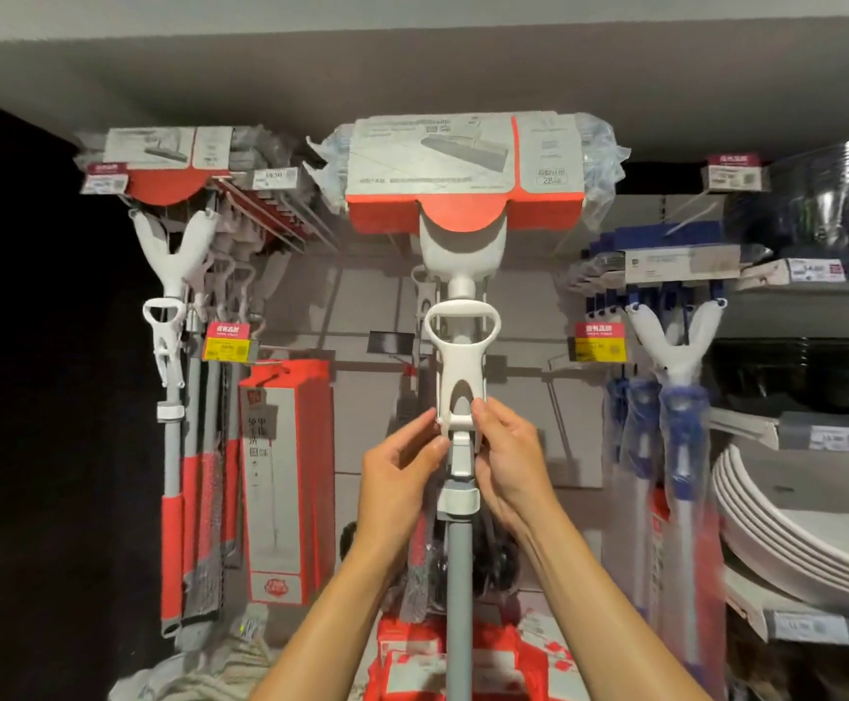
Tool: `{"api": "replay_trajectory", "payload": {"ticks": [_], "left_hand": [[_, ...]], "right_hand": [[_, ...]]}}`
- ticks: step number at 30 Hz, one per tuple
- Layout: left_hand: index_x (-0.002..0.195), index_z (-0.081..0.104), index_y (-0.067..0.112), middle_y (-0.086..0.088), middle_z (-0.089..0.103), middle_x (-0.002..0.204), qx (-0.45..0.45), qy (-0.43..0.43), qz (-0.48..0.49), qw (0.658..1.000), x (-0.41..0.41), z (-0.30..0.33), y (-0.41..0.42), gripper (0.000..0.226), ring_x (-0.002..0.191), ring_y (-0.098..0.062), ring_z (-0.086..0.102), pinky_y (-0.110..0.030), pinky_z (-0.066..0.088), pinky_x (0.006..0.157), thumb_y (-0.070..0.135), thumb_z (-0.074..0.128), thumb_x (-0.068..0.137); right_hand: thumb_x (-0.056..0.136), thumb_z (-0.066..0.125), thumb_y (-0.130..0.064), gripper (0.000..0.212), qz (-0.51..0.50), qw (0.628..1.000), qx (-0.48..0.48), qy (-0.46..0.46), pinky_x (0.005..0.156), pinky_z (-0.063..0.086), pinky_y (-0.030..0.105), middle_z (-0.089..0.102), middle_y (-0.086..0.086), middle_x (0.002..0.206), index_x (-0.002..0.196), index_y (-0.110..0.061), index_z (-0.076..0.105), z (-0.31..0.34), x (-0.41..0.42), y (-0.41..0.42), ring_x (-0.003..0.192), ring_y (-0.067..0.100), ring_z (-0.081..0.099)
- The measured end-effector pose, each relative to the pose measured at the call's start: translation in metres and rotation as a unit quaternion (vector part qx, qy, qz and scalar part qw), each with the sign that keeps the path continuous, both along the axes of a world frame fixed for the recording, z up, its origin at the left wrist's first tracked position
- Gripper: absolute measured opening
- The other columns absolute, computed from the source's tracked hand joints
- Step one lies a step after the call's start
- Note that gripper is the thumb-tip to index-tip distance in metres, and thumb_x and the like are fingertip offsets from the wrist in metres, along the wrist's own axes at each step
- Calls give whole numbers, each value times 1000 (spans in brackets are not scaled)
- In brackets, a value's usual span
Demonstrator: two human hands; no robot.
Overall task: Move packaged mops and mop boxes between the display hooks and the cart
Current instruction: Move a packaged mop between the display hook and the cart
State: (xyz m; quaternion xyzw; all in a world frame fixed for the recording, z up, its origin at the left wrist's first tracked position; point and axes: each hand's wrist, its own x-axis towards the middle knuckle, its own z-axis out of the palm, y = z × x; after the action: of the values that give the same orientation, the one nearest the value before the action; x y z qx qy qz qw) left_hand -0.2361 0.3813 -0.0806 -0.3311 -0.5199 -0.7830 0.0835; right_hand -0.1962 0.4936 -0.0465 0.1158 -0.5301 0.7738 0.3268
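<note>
A packaged sponge mop [462,174] stands upright in front of me, its red and grey card sleeve and plastic wrap at the top by the display. Its white squeeze lever [460,356] and grey pole [459,574] run down the middle. My left hand [402,478] and my right hand [510,462] pinch the lower end of the white lever from either side. More red packaged mops [169,159] hang at the left. Red and grey mop boxes [280,478] hang beside them. The cart is not in view.
Blue-handled mops [675,346] hang at the right. A stack of white plates [811,528] and shelves with dark bowls fill the far right. Yellow price tags [227,344] stick out from the hooks. Red packages [412,655] lie low at the centre. Darkness covers the left edge.
</note>
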Motion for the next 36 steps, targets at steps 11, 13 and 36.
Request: {"api": "replay_trajectory", "payload": {"ticks": [11, 13, 36], "left_hand": [[131, 62, 21, 12, 72, 117, 43, 62, 21, 997, -85, 57, -3, 41, 108, 0, 68, -16, 53, 91, 9, 68, 93], [135, 59, 18, 17, 71, 115, 27, 75, -6, 997, -102, 70, -4, 44, 109, 1, 67, -13, 52, 89, 7, 67, 94], [134, 61, 17, 15, 74, 114, 67, 119, -67, 988, -203, 154, 34, 47, 108, -4, 69, -19, 56, 85, -4, 66, 92]], "right_hand": [[105, 46, -11, 27, 12, 1000, -13, 18, 86, 59, 40, 72, 23, 110, 112, -2, 70, 26, -73, -10, 96, 30, 71], [104, 46, -12, 27, 3, 1000, -8, 19, 93, 56, 43, 72, 23, 112, 114, -3, 70, 28, -86, -15, 101, 31, 69], [100, 55, -4, 36, -224, 957, 168, 78, 100, 53, 51, 73, 7, 119, 135, -11, 62, 108, -163, 15, 110, 23, 70]]}}
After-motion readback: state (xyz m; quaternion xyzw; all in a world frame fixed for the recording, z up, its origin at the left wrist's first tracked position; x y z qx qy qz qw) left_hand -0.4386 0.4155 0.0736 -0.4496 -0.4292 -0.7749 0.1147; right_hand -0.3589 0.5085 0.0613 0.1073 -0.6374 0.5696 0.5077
